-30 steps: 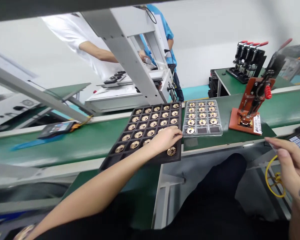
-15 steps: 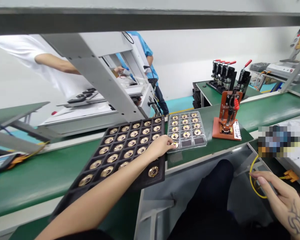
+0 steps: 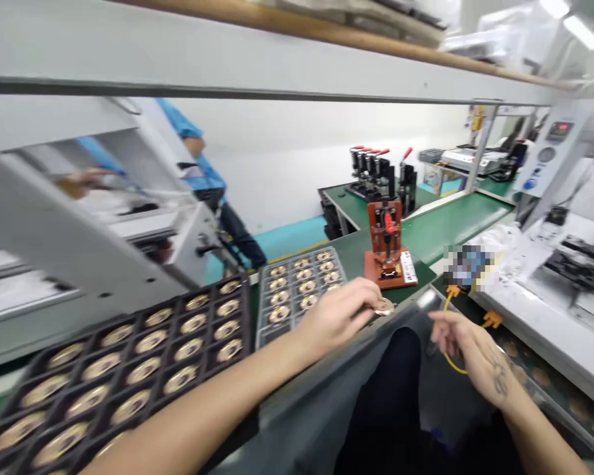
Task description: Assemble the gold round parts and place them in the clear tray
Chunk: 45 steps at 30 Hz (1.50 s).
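My left hand (image 3: 344,313) pinches a round gold part (image 3: 385,307) at its fingertips, to the right of the clear plastic tray (image 3: 262,300). That tray holds several similar gold parts. A larger black tray (image 3: 250,310), with gold parts in its compartments, lies below and to the left of my left forearm. My right hand (image 3: 468,346) is near a yellow cable (image 3: 456,367), its fingers curled; whether anything is between them is hidden. Beyond my left hand stands a red-brown clamp fixture (image 3: 376,231) with a red handle.
A machine (image 3: 539,290) stands at the right, beside a blurred device. Toggle clamps (image 3: 371,175) with red handles stand on the back table. A grey beam (image 3: 277,72) crosses overhead. A person in blue (image 3: 202,171) is behind the frame at left.
The view has swung right. My left hand has left the clear tray with a gold part between its fingers. My right hand now appears closer to my left hand.
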Each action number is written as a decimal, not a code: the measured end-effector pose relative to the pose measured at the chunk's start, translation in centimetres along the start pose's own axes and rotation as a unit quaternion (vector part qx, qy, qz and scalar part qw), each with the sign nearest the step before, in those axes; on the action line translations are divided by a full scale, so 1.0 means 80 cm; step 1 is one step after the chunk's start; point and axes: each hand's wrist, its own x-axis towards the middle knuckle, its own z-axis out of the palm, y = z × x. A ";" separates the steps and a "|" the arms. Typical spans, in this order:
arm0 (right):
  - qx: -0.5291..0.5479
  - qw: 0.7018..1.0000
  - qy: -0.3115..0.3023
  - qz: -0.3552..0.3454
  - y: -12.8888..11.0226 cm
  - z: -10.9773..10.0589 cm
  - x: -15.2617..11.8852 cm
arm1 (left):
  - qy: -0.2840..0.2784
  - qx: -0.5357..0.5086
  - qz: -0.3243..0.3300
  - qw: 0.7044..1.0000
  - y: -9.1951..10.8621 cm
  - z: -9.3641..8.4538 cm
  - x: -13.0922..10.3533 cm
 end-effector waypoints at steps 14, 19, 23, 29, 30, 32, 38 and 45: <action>-0.092 0.980 0.179 0.000 -0.059 -0.089 -0.033 | -0.003 -0.065 0.335 0.940 0.060 0.151 0.163; -0.228 0.916 0.329 0.030 -0.061 -0.161 -0.100 | -0.066 -0.137 0.299 0.942 0.081 0.217 0.239; -0.301 0.842 0.440 0.085 -0.075 -0.218 -0.162 | -0.148 -0.151 0.247 0.946 0.124 0.292 0.350; -0.299 0.797 0.514 0.106 -0.116 -0.235 -0.220 | -0.306 -0.070 0.188 0.931 0.219 0.419 0.481; -0.292 0.791 0.526 0.112 -0.121 -0.233 -0.230 | -0.325 -0.056 0.180 0.927 0.227 0.433 0.493; -0.278 0.779 0.549 0.121 -0.131 -0.232 -0.251 | -0.369 -0.033 0.168 0.913 0.237 0.452 0.514; -0.302 0.764 0.557 0.124 -0.136 -0.277 -0.275 | -0.434 -0.013 0.152 0.888 0.252 0.463 0.553; -0.330 0.803 0.478 0.135 -0.080 -0.377 -0.209 | -0.339 -0.113 0.138 0.924 0.251 0.433 0.533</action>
